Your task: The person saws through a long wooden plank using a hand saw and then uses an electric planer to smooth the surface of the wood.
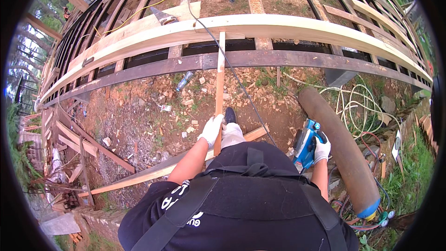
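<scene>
My left hand (212, 129), in a white glove, is closed around the near part of a narrow wooden batten (220, 83). The far end of the batten rests against a long pale timber beam (278, 25). In my right hand (322, 149), also gloved, is the handle of a blue electric hand planer (305, 143), held out to my right and apart from the batten. A black cable (237, 76) hangs across the beam and runs down toward my body. Below the batten, my dark shoe (230, 115) stands on the ground.
A dark joist (260, 58) runs beneath the pale beam. A handsaw (163, 17) lies on a board beyond it. To my right are a rusty gas cylinder (341, 148) and a coiled pale hose (357, 107). Wood chips, a plastic bottle (184, 81) and loose planks (76, 139) litter the ground.
</scene>
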